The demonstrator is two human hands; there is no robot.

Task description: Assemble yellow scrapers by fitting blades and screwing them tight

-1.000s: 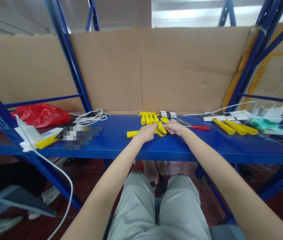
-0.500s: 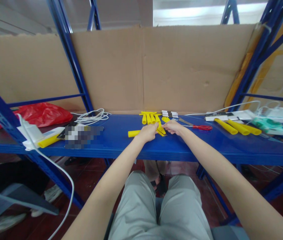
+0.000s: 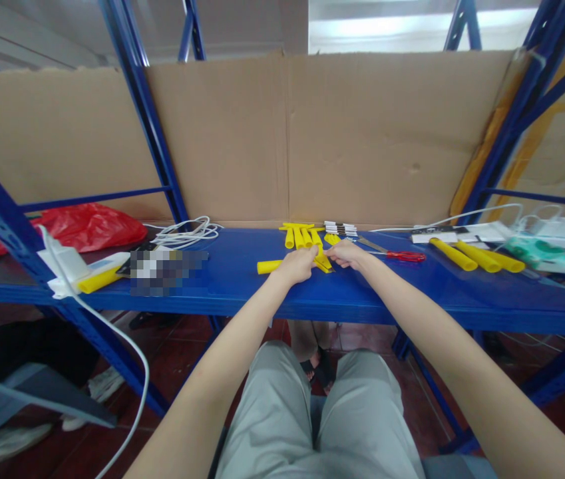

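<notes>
My left hand (image 3: pixel 298 266) is closed on a yellow piece (image 3: pixel 324 262) that shows at its fingertips, flared and with a dark lower edge. A yellow tube (image 3: pixel 269 267) sticks out on the other side of this hand; whether the two are joined is hidden. Close by on the right, my right hand (image 3: pixel 344 254) has its fingers pinched together at the yellow piece's edge; anything small in them cannot be made out. Just beyond both hands lie several yellow tubes (image 3: pixel 298 238), a yellow ribbed piece (image 3: pixel 331 239) and a stack of small white-and-black parts (image 3: pixel 341 228).
A red-handled screwdriver (image 3: pixel 405 256) lies right of my hands on the blue table (image 3: pixel 242 299). Farther right are yellow tubes (image 3: pixel 454 254) and a white power strip (image 3: pixel 434 236). On the left are coiled white cable (image 3: pixel 192 231) and a red bag (image 3: pixel 87 227). Cardboard (image 3: pixel 362 140) stands behind.
The view has shifted very slightly. Both hands stay at the yellow piece, with hardly any visible movement.
</notes>
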